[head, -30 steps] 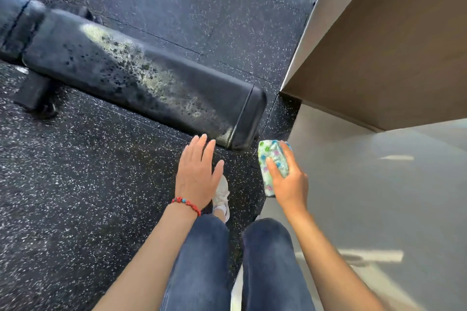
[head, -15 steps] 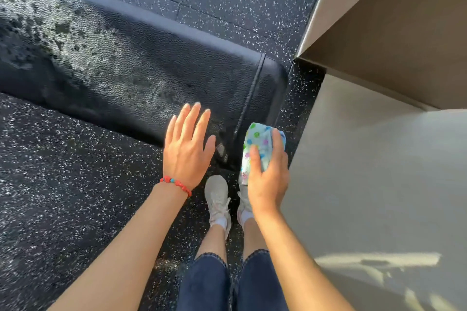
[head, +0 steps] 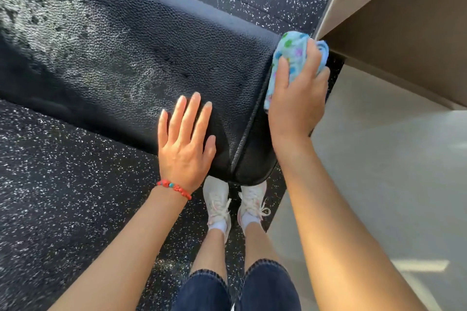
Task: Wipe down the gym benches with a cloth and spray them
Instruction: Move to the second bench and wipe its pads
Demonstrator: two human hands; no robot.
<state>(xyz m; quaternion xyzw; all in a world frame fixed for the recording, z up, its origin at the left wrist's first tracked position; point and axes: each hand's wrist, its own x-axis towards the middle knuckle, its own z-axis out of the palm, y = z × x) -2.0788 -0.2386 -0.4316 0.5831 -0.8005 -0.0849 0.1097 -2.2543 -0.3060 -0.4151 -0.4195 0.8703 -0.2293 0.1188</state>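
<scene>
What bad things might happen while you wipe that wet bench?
1. The bench is covered in spray droplets, so the flat left hand leaning on it might slip.
2. The right hand grips the cloth bunched up at the bench's end, so it may only smear the wet patch farther left.
3. The tan box sits close by; knuckles could bump it.

I see black rubber flooring [head: 63, 209] flecked with white across the left and top of the frame, seams showing at upper centre. At right it meets a smooth pale grey floor [head: 391, 197] with sunlit patches. A tan slanted panel [head: 404, 33] fills the upper right
</scene>
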